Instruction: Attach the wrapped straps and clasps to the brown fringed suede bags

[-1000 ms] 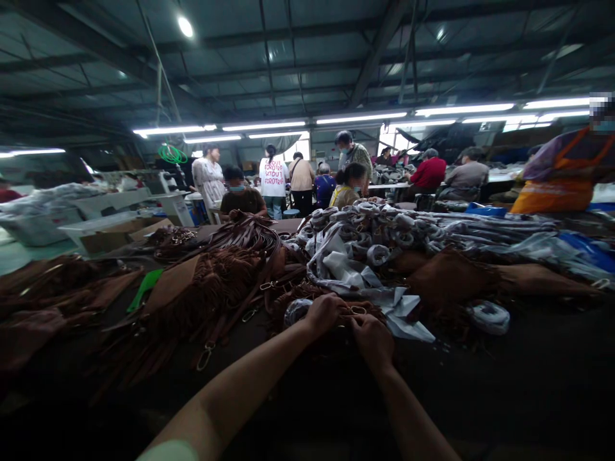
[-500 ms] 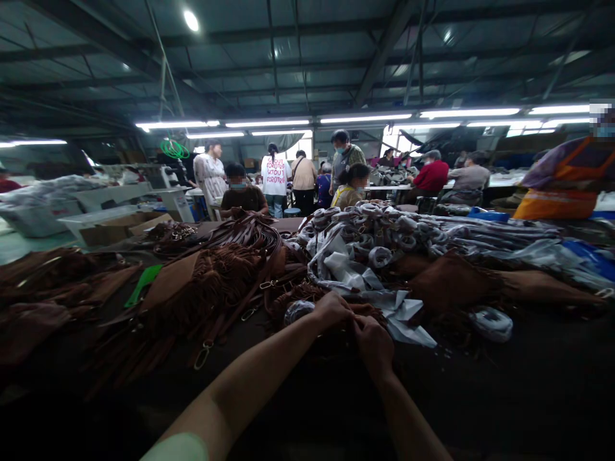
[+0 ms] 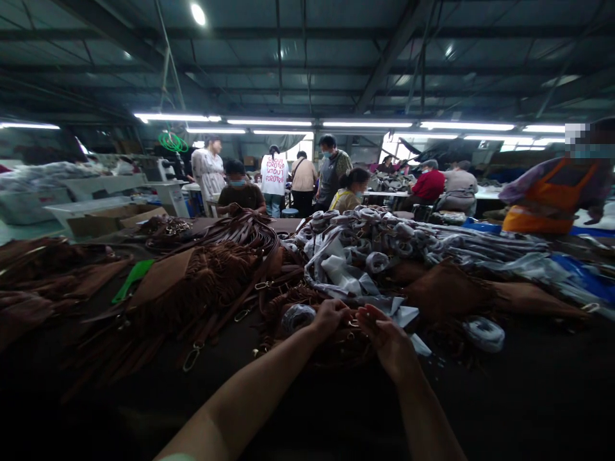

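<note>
In the lower middle of the frame, the left hand (image 3: 331,318) reaches in over a brown fringed piece (image 3: 346,351), its fingers bent down onto it; whether they grip anything I cannot tell, since the back of the hand hides the tips. The right hand (image 3: 388,339) is just beside it on the right, fingers loosely extended and open, with no object visible in them. A gold-coloured clasp (image 3: 354,323) shows in the narrow gap between the two hands (small and dim, so its details are hard to read). The brown fringed piece lies on the dark table (image 3: 461,410), below and between the hands.

Just left of the left hand sits a plastic-wrapped coil (image 3: 298,317); a similar wrapped coil (image 3: 484,335) lies well apart, at the lower right. Crumpled clear plastic (image 3: 406,315) lies near the right hand, and behind it a heap of wrapped straps (image 3: 377,261) stretches across the centre right.

At centre left are a fringed bag (image 3: 161,282), a green strip (image 3: 133,280) touching or nearly touching its left edge, and a bundle of brown straps (image 3: 252,235). At the right edge of the frame, a co-worker in an orange apron (image 3: 552,192) stands beyond the table.
</note>
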A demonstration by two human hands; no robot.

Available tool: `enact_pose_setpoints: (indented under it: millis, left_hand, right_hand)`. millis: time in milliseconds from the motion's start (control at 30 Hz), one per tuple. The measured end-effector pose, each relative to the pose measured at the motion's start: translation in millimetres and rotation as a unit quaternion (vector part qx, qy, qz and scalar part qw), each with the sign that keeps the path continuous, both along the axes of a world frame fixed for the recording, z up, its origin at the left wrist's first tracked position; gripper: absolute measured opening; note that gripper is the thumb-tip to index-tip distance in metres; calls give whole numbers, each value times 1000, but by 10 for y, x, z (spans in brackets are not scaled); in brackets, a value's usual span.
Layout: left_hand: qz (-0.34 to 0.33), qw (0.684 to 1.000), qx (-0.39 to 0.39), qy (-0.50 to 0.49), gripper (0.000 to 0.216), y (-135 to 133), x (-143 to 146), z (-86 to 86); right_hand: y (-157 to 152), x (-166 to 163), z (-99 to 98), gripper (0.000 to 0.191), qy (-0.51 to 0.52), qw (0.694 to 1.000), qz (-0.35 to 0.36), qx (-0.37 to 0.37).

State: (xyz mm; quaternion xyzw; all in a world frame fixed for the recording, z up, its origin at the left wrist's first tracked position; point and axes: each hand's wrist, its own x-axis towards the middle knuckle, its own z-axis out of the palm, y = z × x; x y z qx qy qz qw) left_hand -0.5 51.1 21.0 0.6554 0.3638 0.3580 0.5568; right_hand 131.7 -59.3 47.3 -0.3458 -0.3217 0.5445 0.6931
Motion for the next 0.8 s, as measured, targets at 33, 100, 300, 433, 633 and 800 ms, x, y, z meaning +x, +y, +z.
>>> enact_pose_setpoints:
  millis: [33, 100, 300, 433, 633, 800]
  left_hand:
    - [-4, 1000, -2, -6, 15, -1, -8, -1]
    - [-12, 1000, -2, -14, 14, -2, -24, -4]
    - [-22, 1000, 2, -20, 19, -7, -47, -7]
    - [-40, 998, -7, -40, 29, -50, -55, 32]
    - [-65, 994, -37, -82, 41, -133, -120, 71]
    - [-80, 991, -53, -88, 43, -135, -175, 49]
  right_hand:
    - [22, -9, 2, 37, -4, 1000, -8, 6]
    - [79, -39, -20, 37, -8, 999, -46, -3]
    - [201, -107, -103, 32, 0, 994, -108, -18]
    - [214, -112, -126, 35, -24, 991, -123, -36]
    - [268, -61, -222, 42, -151, 974, -138, -94]
    - [289, 2, -266, 42, -285, 942, -146, -100]
